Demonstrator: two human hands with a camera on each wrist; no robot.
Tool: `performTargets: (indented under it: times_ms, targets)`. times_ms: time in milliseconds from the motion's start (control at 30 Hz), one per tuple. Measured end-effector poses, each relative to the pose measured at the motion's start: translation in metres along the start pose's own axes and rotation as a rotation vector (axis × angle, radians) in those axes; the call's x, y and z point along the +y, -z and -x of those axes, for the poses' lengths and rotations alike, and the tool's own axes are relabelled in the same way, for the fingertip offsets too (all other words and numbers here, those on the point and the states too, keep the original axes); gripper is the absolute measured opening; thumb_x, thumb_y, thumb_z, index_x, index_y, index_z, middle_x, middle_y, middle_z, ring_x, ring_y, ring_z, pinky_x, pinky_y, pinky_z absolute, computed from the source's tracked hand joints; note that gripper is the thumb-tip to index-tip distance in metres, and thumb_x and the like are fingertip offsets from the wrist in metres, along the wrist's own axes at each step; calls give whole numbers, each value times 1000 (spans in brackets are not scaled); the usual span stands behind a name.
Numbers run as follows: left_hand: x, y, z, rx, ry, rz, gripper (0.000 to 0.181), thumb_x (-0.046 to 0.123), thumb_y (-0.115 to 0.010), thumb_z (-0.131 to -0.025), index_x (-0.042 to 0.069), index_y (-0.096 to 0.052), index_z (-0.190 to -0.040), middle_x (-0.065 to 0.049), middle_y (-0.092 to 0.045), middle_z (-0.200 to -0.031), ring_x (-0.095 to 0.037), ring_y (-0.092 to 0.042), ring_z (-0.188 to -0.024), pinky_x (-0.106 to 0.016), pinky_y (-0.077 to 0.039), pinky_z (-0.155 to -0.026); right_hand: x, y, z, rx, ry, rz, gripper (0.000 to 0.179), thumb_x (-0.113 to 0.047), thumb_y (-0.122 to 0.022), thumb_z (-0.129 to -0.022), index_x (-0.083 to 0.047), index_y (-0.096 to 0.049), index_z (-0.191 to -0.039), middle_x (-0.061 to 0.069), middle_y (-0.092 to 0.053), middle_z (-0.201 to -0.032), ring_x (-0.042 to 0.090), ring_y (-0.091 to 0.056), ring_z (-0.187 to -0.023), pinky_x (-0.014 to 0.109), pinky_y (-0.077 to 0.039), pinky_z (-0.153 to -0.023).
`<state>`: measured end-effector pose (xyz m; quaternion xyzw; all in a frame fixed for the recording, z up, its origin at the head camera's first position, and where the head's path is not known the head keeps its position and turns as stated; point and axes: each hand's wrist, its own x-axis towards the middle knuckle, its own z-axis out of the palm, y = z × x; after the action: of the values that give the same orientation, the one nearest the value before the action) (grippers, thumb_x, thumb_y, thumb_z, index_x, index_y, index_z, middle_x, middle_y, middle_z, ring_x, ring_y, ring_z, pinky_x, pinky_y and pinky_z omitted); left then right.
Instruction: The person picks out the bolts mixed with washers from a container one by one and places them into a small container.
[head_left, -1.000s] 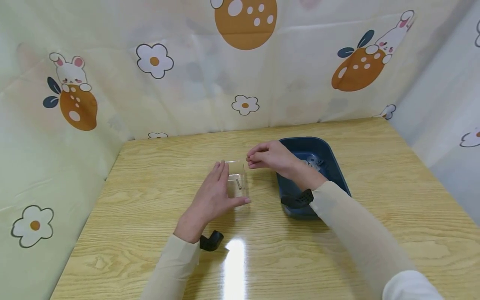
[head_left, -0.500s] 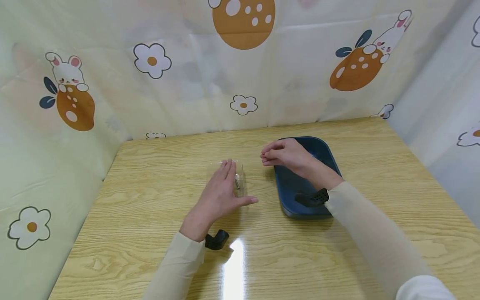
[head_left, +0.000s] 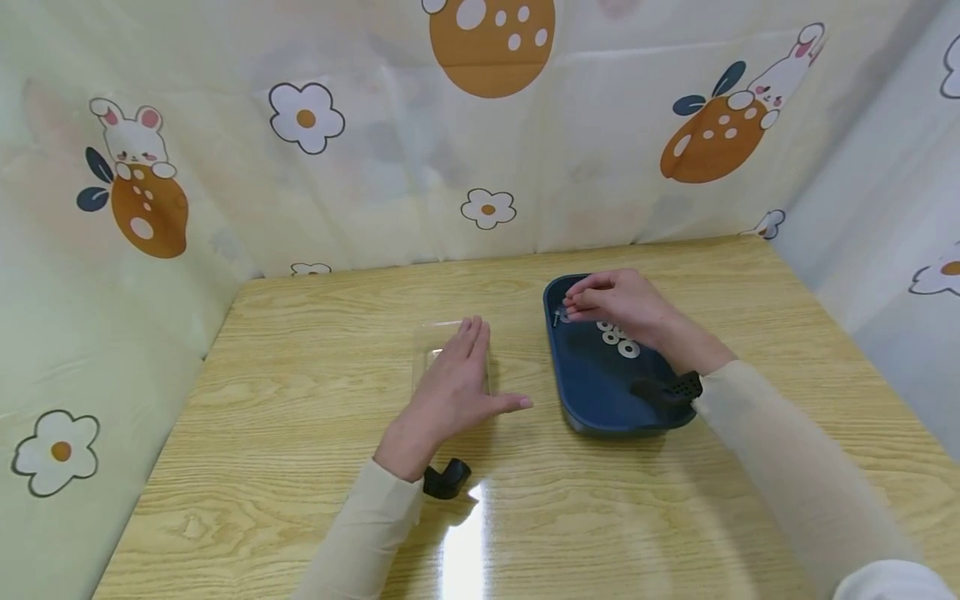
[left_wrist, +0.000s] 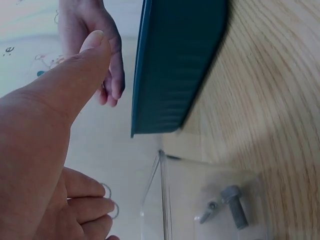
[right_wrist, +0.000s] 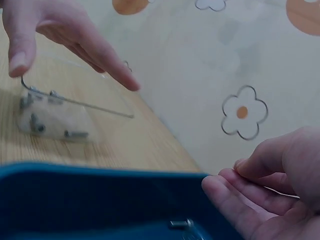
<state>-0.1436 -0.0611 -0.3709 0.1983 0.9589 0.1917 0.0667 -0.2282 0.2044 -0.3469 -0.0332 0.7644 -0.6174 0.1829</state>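
My left hand (head_left: 453, 387), fingers straight and thumb spread, is over a clear plastic box (head_left: 433, 335) on the table. Inside the box lie several socket-head screws; the left wrist view shows a larger screw (left_wrist: 235, 206) beside a smaller screw (left_wrist: 208, 212). Over the far end of a dark blue bin (head_left: 600, 400) is my right hand (head_left: 630, 308), its fingers loosely bent, thumb near the fingertips, with nothing visible between them. Below and beside it in the bin are several flat washers (head_left: 628, 348) and a screw (head_left: 557, 317) by the left wall.
A wooden table (head_left: 300, 400) bears both containers, the bin to the right of the box. A patterned curtain (head_left: 390, 167) hangs along the back edge and sides. Both wrists wear black mounts, the left wrist mount (head_left: 447, 479) close above the table.
My right hand has moved right, away from the box, to over the bin, uncovering a screw by its left wall. My left hand has shifted slightly right over the box.
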Motion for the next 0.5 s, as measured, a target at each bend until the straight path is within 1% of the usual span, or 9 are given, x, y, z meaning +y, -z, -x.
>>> performTargets:
  times_ms: [100,167,233,367,467,500]
  targets:
    - [3,-2,-1,-12,-2,2,119,74,-64,-79,3,-12,-159,-13,-8,-168,-24,-5,-156,-40,-17,-126,2,10,3,6,-5,-4,36,-8,-52,-102,17,-51,-129,6,-69,-103,11,-72,-91,26,-59,-87]
    - [5,-3,-3,-16,-9,-2,119,75,-63,-79,3,-12,-159,-13,-7,-168,-24,-4,-156,-40,-16,-126,4,16,4,8,-11,-1,37,-7,-51,-102,17,-50,-130,2,-69,-99,10,-72,-90,25,-59,-87]
    - [7,-4,-4,-16,-19,2,119,74,-64,-79,3,-12,-159,-12,-7,-168,-24,-3,-156,-40,-15,-126,5,21,5,15,-13,0,38,-7,-51,-102,17,-48,-131,0,-69,-98,8,-72,-89,25,-59,-87]
    - [12,-5,-8,-14,-41,-7,119,75,-64,-79,3,-12,-159,-12,-8,-168,-24,-4,-156,-39,-15,-126,8,29,6,29,-12,13,39,-7,-49,-102,18,-46,-132,-2,-67,-96,5,-71,-87,28,-58,-90]
    - [16,-6,-10,-14,-55,-21,119,76,-62,-79,3,-13,-159,-13,-10,-167,-24,-5,-156,-38,-16,-126,9,34,7,46,-9,25,38,-6,-49,-102,18,-47,-131,-3,-67,-95,5,-71,-86,31,-57,-93]
    - [18,-6,-11,-15,-59,-25,119,76,-62,-79,3,-13,-159,-14,-10,-167,-25,-5,-156,-38,-16,-126,10,36,7,52,-10,29,38,-6,-49,-102,18,-47,-131,-3,-68,-94,5,-71,-86,30,-58,-91]
